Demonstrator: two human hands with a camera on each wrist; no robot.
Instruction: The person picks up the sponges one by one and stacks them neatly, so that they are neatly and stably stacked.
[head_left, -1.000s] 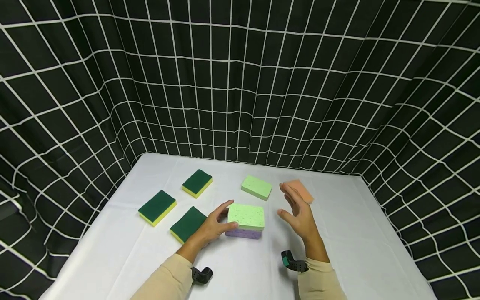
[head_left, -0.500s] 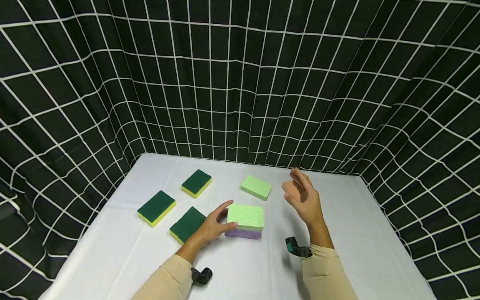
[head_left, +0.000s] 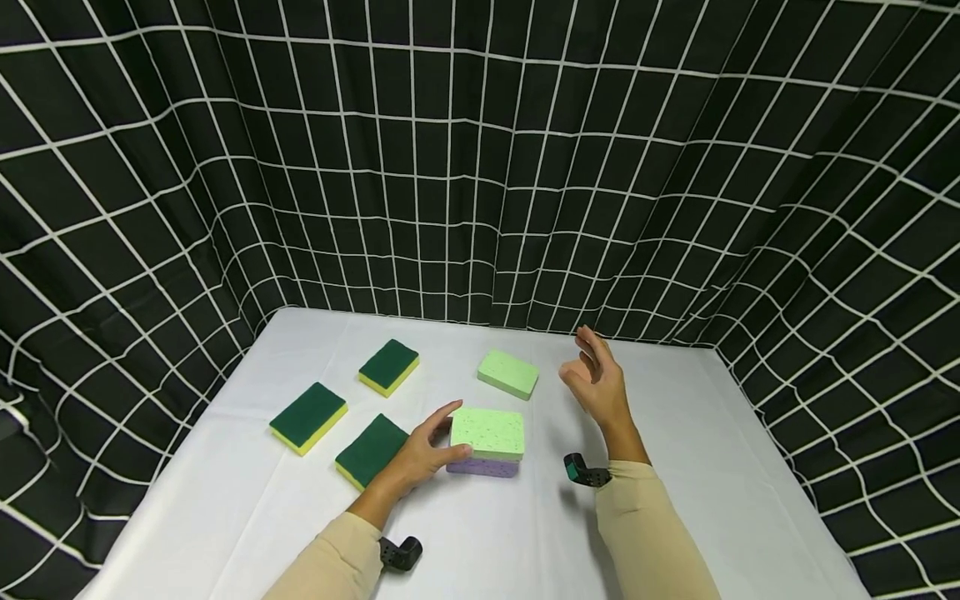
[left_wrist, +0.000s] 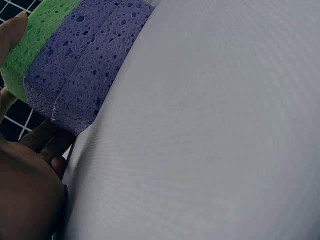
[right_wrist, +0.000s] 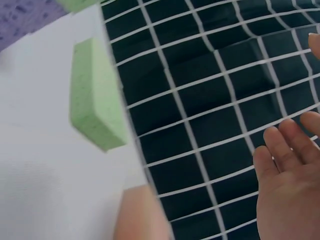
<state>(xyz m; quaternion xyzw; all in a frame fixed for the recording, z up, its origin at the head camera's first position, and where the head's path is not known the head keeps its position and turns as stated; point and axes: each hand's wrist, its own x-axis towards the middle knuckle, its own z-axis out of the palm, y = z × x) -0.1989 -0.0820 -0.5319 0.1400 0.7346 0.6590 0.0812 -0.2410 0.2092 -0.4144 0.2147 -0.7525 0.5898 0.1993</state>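
A stack (head_left: 487, 432) stands mid-table: a light green sponge on top, with purple sponge (head_left: 482, 468) layers beneath it. My left hand (head_left: 418, 457) holds the stack's left end, its thumb at the front corner and its fingers behind. In the left wrist view a seam divides the purple part (left_wrist: 87, 60) into two layers. My right hand (head_left: 606, 392) is raised over the table's far right part, holding nothing, its fingers apart from the thumb. An orange sponge (right_wrist: 140, 217) lies on the table below it; in the head view this hand hides most of that sponge.
A loose light green sponge (head_left: 507, 373) lies behind the stack. Several green-and-yellow scouring sponges are at left: one at the back (head_left: 388, 360), one farther left (head_left: 307, 412), one beside the left forearm (head_left: 370, 448). A black grid curtain (head_left: 465, 208) surrounds the white table (head_left: 495, 542).
My right hand has moved forward and right to over the orange sponge, then slightly back left. The left hand and the stack stay as they were; the head view has shifted a little.
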